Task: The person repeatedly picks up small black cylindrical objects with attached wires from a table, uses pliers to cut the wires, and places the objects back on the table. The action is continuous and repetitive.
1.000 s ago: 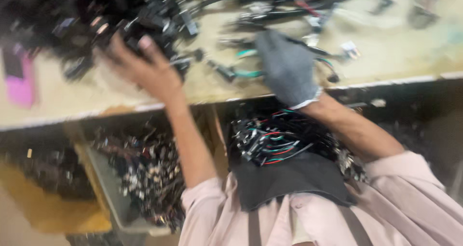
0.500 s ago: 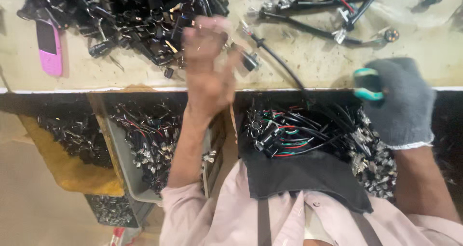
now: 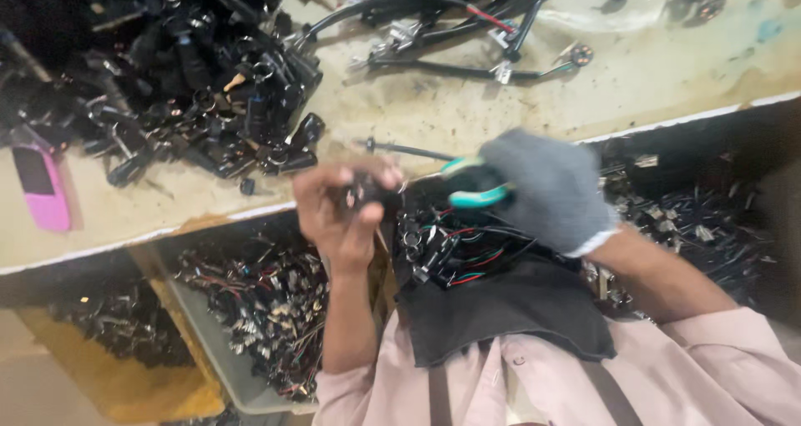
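Fingers (image 3: 329, 194) of the bare left hand (image 3: 338, 217) curl shut around a small black part (image 3: 360, 194), held steady just off the table's (image 3: 417, 117) near edge. Beside it, the gloved right hand (image 3: 542, 188) grips teal-handled pliers (image 3: 476, 194), pointed toward the part.

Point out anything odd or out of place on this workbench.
One pink flat rectangular object lies at the bench's left edge beside the heap of black connectors; it is the only bright, non-wiring item there. Nothing looks spilled.
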Motion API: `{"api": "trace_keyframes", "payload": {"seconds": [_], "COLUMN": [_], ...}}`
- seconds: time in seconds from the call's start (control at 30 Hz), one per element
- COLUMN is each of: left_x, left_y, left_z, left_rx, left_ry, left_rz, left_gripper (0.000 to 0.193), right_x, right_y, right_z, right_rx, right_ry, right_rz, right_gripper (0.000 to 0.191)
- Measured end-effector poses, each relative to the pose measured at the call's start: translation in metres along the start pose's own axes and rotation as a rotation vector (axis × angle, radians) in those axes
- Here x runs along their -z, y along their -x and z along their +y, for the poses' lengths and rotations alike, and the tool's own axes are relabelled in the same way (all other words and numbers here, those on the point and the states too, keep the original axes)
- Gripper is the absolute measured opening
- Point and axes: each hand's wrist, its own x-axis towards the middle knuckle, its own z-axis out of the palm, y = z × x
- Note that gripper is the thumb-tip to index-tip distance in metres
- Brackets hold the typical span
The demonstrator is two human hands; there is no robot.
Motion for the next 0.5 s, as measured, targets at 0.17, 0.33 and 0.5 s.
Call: {"api": "trace_keyframes", "payload": {"seconds": [0.17,0.33,0.5], "left_x": [-0.006,0.007,0.005], "left_y": [-0.005,-0.004,-0.004], "left_z": [-0.014,-0.049,-0.067], "left_rx": [0.099,0.102,0.244], "left_ry": [0.061,-0.434,0.041], "left_rz": [0.042,0.038,0.252], "left_gripper": [0.046,0.024,0.023], "right_x": [0.002,-0.001,0.008], "right_y": [-0.035,-0.022,0.041], "right_z": [0.017,0.011,0.020], "right_rx": [0.055,0.050,-0.161], "right_ry": [0.255,0.047,0.267], "right_rz": [-0.064,0.120,-0.121], "right_gripper": [0.025,0.023,0.023]}}
